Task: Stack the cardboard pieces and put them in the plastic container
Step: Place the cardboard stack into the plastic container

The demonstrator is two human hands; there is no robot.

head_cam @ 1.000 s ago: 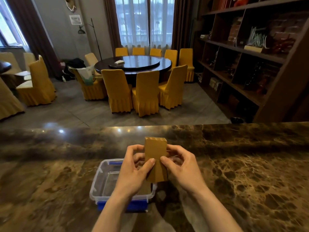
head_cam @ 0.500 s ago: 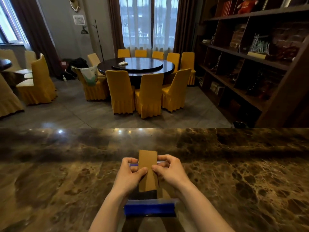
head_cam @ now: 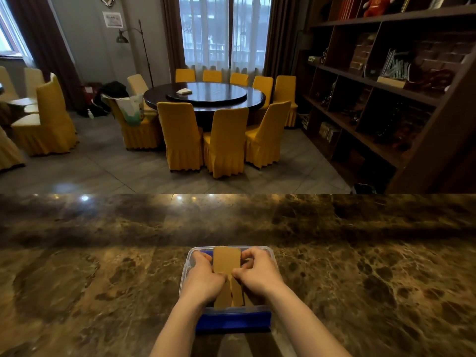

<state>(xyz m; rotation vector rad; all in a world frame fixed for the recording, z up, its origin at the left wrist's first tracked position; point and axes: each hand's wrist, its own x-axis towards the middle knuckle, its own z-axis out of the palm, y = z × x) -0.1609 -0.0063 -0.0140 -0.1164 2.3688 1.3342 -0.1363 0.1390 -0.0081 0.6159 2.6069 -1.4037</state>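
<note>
Both hands have moved my cardboard stack down into the plastic container on the bench, left hand and right hand squeezing its sides, and letting go unevenly could spill it

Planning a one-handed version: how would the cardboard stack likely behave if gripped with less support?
The cardboard stack looks stiff; it holds flat between the left hand and right hand. Probably light. The pieces could fan apart; lower edges already look uneven inside the plastic container.
</note>
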